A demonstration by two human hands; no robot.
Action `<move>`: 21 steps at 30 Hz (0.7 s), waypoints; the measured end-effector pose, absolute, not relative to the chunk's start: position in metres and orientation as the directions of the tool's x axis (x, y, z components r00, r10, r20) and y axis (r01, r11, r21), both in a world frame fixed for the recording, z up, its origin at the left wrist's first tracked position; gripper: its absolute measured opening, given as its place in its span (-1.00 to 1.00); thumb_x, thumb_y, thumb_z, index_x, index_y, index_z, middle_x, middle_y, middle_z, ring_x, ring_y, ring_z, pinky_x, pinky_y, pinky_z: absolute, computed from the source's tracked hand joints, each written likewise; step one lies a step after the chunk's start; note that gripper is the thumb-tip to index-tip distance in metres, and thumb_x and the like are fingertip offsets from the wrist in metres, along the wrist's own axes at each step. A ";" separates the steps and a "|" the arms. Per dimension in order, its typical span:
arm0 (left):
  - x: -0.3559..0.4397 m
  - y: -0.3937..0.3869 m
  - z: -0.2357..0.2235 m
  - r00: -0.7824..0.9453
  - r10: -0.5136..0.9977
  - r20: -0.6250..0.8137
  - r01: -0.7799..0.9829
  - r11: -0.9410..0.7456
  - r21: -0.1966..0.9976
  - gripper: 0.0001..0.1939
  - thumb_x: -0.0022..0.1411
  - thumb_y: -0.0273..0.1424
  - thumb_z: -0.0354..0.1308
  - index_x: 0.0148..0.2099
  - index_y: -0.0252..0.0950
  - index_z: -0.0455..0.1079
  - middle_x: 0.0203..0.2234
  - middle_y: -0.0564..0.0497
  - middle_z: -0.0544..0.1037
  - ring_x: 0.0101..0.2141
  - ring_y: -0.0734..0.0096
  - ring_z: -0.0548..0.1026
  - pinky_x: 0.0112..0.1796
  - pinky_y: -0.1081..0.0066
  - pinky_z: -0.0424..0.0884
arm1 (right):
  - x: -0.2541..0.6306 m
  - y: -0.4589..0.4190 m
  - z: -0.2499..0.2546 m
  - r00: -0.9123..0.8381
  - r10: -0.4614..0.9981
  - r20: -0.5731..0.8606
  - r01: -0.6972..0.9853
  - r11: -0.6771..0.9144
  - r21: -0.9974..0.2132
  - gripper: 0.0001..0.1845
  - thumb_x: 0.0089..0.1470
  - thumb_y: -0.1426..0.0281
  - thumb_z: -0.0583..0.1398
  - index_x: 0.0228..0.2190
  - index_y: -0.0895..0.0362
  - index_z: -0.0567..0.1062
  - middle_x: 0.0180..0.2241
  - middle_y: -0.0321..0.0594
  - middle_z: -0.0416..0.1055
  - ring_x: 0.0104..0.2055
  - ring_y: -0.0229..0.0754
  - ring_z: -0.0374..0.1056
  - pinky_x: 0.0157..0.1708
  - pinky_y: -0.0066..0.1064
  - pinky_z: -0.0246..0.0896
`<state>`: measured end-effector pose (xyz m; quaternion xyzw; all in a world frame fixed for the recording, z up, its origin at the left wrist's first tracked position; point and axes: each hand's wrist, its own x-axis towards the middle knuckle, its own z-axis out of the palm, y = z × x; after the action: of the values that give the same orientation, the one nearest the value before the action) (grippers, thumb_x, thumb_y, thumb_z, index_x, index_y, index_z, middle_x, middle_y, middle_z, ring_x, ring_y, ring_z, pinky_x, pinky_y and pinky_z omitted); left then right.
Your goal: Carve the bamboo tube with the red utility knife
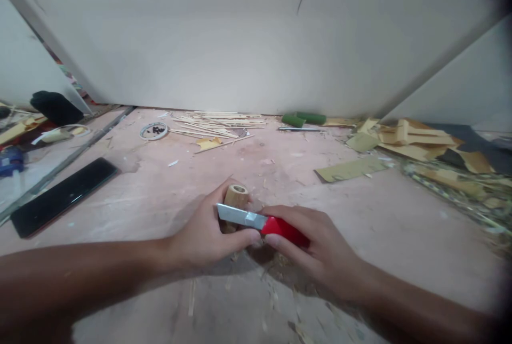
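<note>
Though blade contact looks unclear, the right hand [326, 240], gripping the knife [253, 220], should avoid the left hand [206, 234] holding the tube [234, 198].

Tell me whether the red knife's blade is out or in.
Out: the metal blade extends from the red handle in the right hand, in front of the wooden piece.

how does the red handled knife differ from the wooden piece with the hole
The knife is red and silver; the wooden piece is brown. The knife has a flat blade, while the wooden piece is thick and rounded. The knife lies crosswise in the right hand; the wooden piece has its holed end up in the left hand. Both are held.
</note>
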<state>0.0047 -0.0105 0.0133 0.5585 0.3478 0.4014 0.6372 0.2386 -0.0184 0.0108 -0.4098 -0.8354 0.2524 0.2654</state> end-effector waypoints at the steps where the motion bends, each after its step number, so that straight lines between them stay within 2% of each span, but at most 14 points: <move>1: 0.005 -0.011 0.014 0.439 0.898 0.000 -0.119 0.059 0.991 -0.61 0.16 -0.50 0.45 -0.08 -0.22 0.33 -0.25 0.12 0.50 -0.24 0.49 0.49 -0.22 0.52 0.39 | 0.239 -0.018 0.010 -0.525 0.818 0.236 0.553 0.538 -0.637 -0.68 0.33 0.23 0.23 0.08 -0.01 0.53 -0.07 -0.22 0.65 -0.14 -0.07 0.56 -0.12 -0.28 0.37; 10: 0.008 -0.011 0.017 0.464 0.884 -0.057 -0.106 0.119 0.987 -0.64 0.15 -0.48 0.45 -0.12 -0.25 0.33 -0.30 0.14 0.50 -0.30 0.51 0.46 -0.27 0.52 0.35 | 0.237 -0.018 0.017 -0.554 0.804 0.215 0.508 0.531 -0.678 -0.72 0.34 0.23 0.23 0.04 -0.01 0.56 -0.06 -0.24 0.65 -0.14 -0.13 0.57 -0.13 -0.36 0.38; 21: 0.010 -0.011 0.016 0.443 0.891 -0.095 -0.098 0.154 0.983 -0.63 0.10 -0.47 0.48 -0.14 -0.26 0.35 -0.30 0.13 0.52 -0.29 0.47 0.47 -0.23 0.49 0.37 | 0.238 -0.019 0.013 -0.558 0.792 0.248 0.521 0.567 -0.638 -0.77 0.35 0.26 0.22 -0.01 -0.03 0.55 -0.07 -0.25 0.66 -0.14 -0.09 0.58 -0.18 -0.35 0.39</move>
<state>0.0096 -0.0107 0.0158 0.5324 0.3724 0.3737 0.6620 0.2378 -0.0188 0.0131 -0.3886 -0.8446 0.2560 0.2648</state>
